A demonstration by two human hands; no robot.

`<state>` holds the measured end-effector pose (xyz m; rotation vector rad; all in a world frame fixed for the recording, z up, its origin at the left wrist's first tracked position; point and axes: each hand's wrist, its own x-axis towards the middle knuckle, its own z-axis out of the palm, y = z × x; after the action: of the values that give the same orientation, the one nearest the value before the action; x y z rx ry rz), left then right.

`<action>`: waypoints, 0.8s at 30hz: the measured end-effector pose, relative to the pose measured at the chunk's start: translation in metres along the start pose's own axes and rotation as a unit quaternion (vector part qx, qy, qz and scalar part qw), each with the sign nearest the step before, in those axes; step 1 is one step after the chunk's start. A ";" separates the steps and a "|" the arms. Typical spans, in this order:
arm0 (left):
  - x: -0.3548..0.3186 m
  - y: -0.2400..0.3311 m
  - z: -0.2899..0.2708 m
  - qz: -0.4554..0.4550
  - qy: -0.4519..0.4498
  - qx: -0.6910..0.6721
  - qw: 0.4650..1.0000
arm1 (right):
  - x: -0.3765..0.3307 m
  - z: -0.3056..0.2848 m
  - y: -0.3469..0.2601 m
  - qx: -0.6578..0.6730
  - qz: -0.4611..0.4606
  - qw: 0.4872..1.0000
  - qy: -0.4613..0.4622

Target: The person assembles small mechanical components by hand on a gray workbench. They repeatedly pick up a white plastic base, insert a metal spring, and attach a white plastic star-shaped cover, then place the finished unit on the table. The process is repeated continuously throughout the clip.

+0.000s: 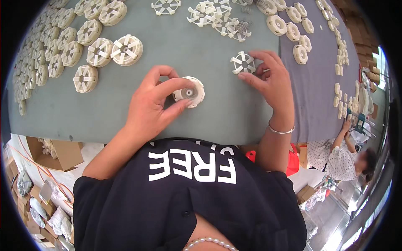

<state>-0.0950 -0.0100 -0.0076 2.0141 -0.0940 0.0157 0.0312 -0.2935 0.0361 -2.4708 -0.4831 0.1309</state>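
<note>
- The round cream plastic hub with a dark centre hole (189,92) lies on the grey-green felt tabletop (201,58), pinched at its rim between thumb and forefinger of the left hand (153,104); one such hub is in hand.
- The small white plastic spoked wheel insert (243,62) sits just beyond the fingertips of the right hand (270,81), whose fingers curl round it and touch its rim; whether it is truly gripped or only steadied I cannot tell.
- Risk, as I judge it: the left-hand hold is a light fingertip pinch on a smooth rim, so the hub could twist or skate on the felt if pressed off-centre.
- Risk: the insert's thin spokes could catch or bend if it is pushed sideways by the right fingers.
- Beyond the left hand, up and to its left, three large cream slotted discs (113,50) lie closest; many more run off toward the rim, too many and too blurred to count.
- Beyond the right hand, a loose heap of white spoked inserts with wire springs (217,19), uncountable.
- To the right of the right hand, at least six cream hubs (293,31) in rows, with more beyond.
</note>
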 end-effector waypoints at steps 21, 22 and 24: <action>-0.004 0.010 -0.011 -0.161 -0.040 -0.077 0.983 | -0.003 0.047 -0.054 0.086 -0.213 0.956 -0.184; -0.002 0.009 -0.011 -0.165 -0.045 -0.076 0.982 | -0.006 0.049 -0.053 0.089 -0.206 0.957 -0.183; -0.004 0.005 -0.015 -0.150 -0.071 -0.068 0.984 | -0.014 0.057 -0.052 0.088 -0.200 0.959 -0.179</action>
<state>-0.0985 0.0011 0.0033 1.8724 0.1152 -0.3190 -0.0093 -0.2286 0.0205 -2.1302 -1.0664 0.4377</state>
